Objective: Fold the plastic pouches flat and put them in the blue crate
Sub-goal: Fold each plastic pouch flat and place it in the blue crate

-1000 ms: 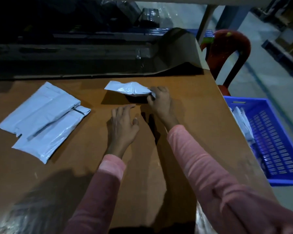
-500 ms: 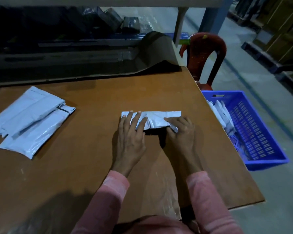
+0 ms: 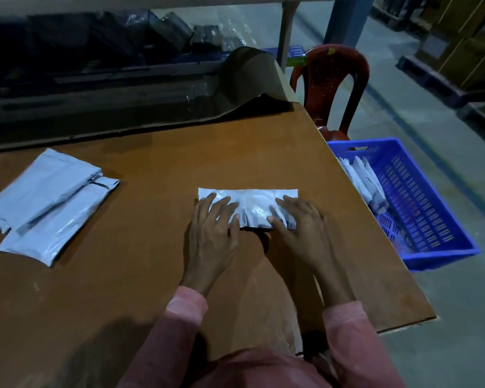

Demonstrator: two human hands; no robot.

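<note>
A folded grey plastic pouch (image 3: 252,205) lies flat in the middle of the brown table (image 3: 151,163). My left hand (image 3: 213,233) presses its left part with straight, spread fingers. My right hand (image 3: 300,231) presses its right part, fingers stretched over the plastic. A pile of unfolded grey pouches (image 3: 48,203) sits at the table's left. The blue crate (image 3: 431,208) stands on the floor right of the table, with several folded pouches (image 3: 367,183) leaning at its left wall.
A red plastic chair (image 3: 331,85) stands behind the crate. A curled brown sheet (image 3: 252,74) rises at the table's far edge, with dark shelving and wrapped goods behind it. The table's right edge runs next to the crate.
The pouch has come from the far part of the table toward me and now lies flat. Both hands have moved onto it and spread out; the right no longer pinches its corner.
</note>
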